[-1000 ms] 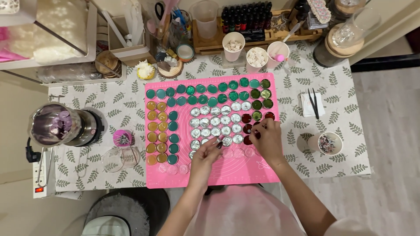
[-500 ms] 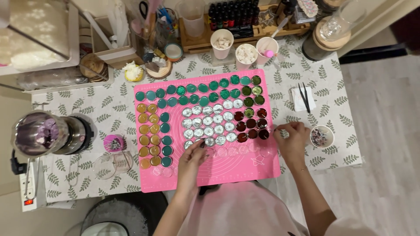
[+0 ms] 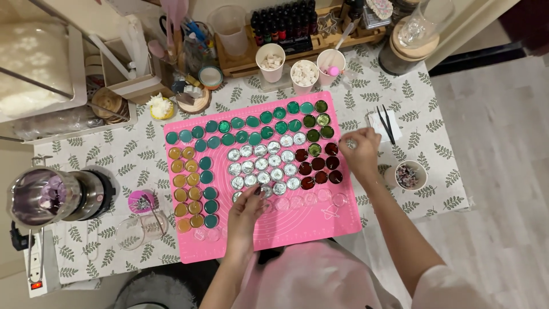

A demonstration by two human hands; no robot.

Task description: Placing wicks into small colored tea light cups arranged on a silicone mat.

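A pink silicone mat (image 3: 297, 229) lies on the leaf-patterned tablecloth, covered with several round wax discs: green ones (image 3: 251, 123) along the top and left, amber ones (image 3: 186, 189) at the left, silver ones (image 3: 266, 166) in the middle, dark red ones (image 3: 317, 169) at the right. My left hand (image 3: 246, 214) rests on the mat, its fingertips touching a silver disc at the lower edge of the silver group. My right hand (image 3: 360, 154) hovers at the mat's right edge, fingers pinched on a small silvery piece.
A small cup of bits (image 3: 407, 175) and black tweezers on a white pad (image 3: 386, 123) sit right of the mat. Paper cups (image 3: 303, 74), a bottle rack (image 3: 280, 28) and jars line the back. A metal pot (image 3: 46, 197) and a power strip (image 3: 35, 257) stand at left.
My right hand moved off the dark red discs to the right, dipped toward the small cup, and now is back near the mat's right edge holding a small piece. The view shifted.
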